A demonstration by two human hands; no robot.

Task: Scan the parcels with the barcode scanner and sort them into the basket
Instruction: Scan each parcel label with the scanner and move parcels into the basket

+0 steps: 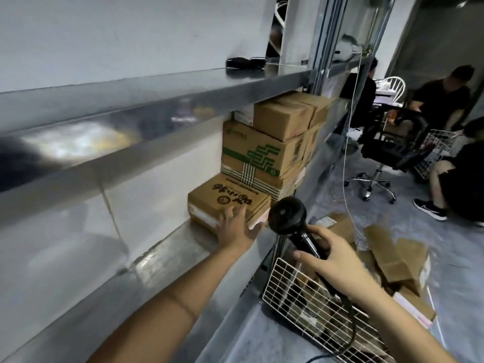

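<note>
A flat cardboard parcel [225, 199] with dark printed lettering lies on the metal shelf [167, 247], at the bottom of a stack. My left hand [237, 226] rests on its near corner with the fingers spread and the thumb at the box's front edge. My right hand [332, 258] grips the handle of a black barcode scanner [288, 214], whose head points toward that parcel. Below my right hand stands a white wire basket [282, 289] holding several parcels. A green-printed box [262, 155] and a plain brown box [282, 119] are stacked above.
An upper shelf [157, 100] runs overhead with a black object [245, 63] on it. Several cardboard parcels [398, 260] lie scattered on the floor to the right. Further right are an office chair [379, 155], seated people [442, 100] and another wire basket [434, 150].
</note>
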